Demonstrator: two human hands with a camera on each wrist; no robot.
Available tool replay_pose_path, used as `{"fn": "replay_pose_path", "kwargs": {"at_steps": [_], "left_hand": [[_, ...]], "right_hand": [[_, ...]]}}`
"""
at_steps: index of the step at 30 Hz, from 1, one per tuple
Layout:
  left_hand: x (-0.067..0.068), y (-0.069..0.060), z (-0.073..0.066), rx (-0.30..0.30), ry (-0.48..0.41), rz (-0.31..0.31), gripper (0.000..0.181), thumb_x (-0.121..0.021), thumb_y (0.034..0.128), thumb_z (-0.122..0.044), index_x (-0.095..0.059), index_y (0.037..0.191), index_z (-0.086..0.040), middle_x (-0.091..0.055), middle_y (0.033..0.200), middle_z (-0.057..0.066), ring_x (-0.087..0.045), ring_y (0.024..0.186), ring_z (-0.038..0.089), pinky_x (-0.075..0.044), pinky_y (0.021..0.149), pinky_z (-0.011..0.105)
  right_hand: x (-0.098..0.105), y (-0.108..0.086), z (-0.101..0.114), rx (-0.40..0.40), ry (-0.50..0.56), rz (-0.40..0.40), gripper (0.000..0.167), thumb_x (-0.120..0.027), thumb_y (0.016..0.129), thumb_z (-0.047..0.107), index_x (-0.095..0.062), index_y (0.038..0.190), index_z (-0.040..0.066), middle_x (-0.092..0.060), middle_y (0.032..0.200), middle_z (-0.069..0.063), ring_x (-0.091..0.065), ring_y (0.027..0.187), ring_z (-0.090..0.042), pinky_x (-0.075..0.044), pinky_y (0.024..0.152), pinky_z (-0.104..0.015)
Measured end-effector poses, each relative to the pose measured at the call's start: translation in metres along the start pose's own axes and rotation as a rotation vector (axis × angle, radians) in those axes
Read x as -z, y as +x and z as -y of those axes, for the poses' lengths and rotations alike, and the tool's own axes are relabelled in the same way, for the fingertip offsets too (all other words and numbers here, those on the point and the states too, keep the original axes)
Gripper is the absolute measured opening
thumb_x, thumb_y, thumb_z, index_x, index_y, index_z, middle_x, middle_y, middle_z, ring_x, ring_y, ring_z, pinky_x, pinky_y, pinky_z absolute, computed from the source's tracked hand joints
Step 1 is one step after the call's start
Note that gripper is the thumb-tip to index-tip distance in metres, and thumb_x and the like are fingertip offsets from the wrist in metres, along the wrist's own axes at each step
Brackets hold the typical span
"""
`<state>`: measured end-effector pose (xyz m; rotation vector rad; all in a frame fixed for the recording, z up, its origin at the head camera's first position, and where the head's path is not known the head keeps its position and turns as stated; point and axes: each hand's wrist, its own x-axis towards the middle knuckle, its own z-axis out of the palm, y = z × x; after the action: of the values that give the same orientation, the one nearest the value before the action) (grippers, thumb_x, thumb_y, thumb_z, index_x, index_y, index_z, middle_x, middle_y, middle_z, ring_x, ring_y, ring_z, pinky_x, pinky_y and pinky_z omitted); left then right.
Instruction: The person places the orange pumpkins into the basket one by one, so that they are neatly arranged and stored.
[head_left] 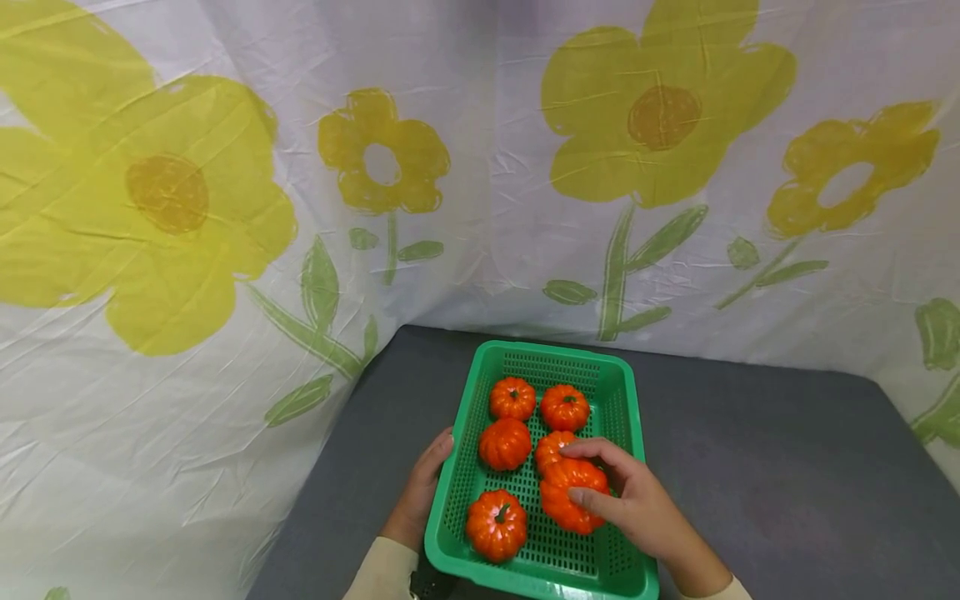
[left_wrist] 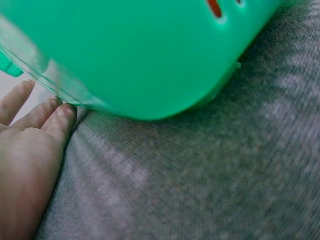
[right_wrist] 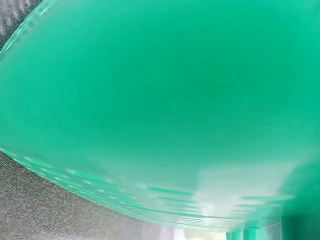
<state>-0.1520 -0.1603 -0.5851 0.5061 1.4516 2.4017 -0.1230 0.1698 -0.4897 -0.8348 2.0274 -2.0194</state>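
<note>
A green plastic basket [head_left: 641,433] with slotted walls holds several small orange pumpkins. My right hand [head_left: 637,496] reaches over its right rim and grips one pumpkin [head_left: 567,500] between thumb and fingers. Just beyond, partly covered by that pumpkin and my fingertips, lies another pumpkin [head_left: 551,448]. On the left side sit a near pumpkin [head_left: 497,525] with a green stem and a middle one [head_left: 505,444]. My left hand [head_left: 423,492] rests against the basket's outer left side; in the left wrist view its fingers [left_wrist: 62,120] reach out along the wall. The right wrist view shows only basket wall, not the hand.
Two more pumpkins, one at the far left [head_left: 513,398] and one at the far right [head_left: 565,407], lie inside the basket. Beneath it is a dark grey table [head_left: 765,467]. A white cloth [head_left: 495,275] printed with yellow flowers hangs behind and at the left.
</note>
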Motion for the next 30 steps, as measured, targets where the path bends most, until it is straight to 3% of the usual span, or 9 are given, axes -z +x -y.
{"fn": "replay_pose_path", "kwargs": {"at_steps": [5,12,17,30], "left_hand": [[0.0008,-0.0004,0.0008,-0.002,-0.003,0.006,0.06,-0.022,0.1198,-0.03,-0.025,0.172,-0.002,-0.043,0.165,0.022,-0.05,0.145,0.033,-0.04,0.12,0.055],[0.0001,-0.0013,-0.0003,0.0,-0.002,0.005,0.059,-0.022,0.1201,-0.031,-0.025,0.173,-0.003,-0.04,0.167,0.023,-0.049,0.146,0.032,-0.04,0.12,0.055],[0.0001,-0.0005,-0.0004,-0.001,-0.006,0.011,0.06,-0.022,0.1198,-0.03,-0.024,0.173,-0.003,-0.039,0.168,0.023,-0.049,0.147,0.031,-0.039,0.121,0.054],[0.0041,0.0019,0.0037,-0.014,0.035,-0.022,0.061,-0.026,0.1192,-0.032,-0.028,0.17,0.002,-0.05,0.158,0.019,-0.056,0.137,0.028,-0.046,0.115,0.049]], "right_hand": [[-0.0003,-0.001,-0.0014,-0.017,0.011,-0.007,0.039,-0.067,0.104,-0.008,-0.059,0.142,-0.008,-0.054,0.139,-0.039,-0.07,0.112,-0.027,-0.065,0.084,-0.044],[-0.0001,-0.0013,-0.0007,0.018,-0.051,-0.034,0.04,-0.069,0.103,-0.008,-0.06,0.142,-0.006,-0.062,0.14,-0.024,-0.068,0.115,-0.025,-0.063,0.089,-0.04],[0.0011,-0.0017,-0.0012,0.08,-0.144,-0.066,0.041,-0.07,0.101,-0.01,-0.064,0.14,-0.003,-0.066,0.135,-0.024,-0.064,0.116,-0.027,-0.058,0.087,-0.034],[0.0024,-0.0051,-0.0028,0.094,-0.015,-0.043,0.036,-0.06,0.105,-0.014,-0.06,0.141,-0.01,-0.064,0.135,-0.023,-0.063,0.118,-0.029,-0.061,0.091,-0.035]]}}
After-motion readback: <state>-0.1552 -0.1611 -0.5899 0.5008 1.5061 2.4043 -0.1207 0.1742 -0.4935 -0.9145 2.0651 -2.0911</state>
